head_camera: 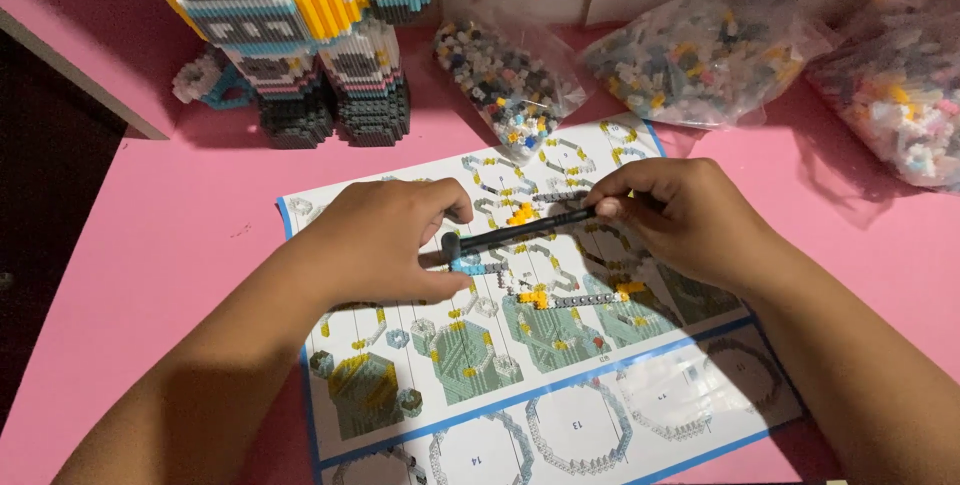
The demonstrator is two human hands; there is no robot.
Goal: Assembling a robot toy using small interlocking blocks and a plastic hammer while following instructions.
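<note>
Both hands (390,240) (680,220) down, fingers pinched

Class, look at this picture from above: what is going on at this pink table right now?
A person works with tiny building bricks over an instruction sheet lying on the pink table. The right hand holds a slim black tool pointing left toward the left hand, whose fingers pinch a small light-blue brick piece. A short grey strip of bricks lies on the sheet. Behind stand a partly built brick figure and clear bags of loose bricks.
</note>
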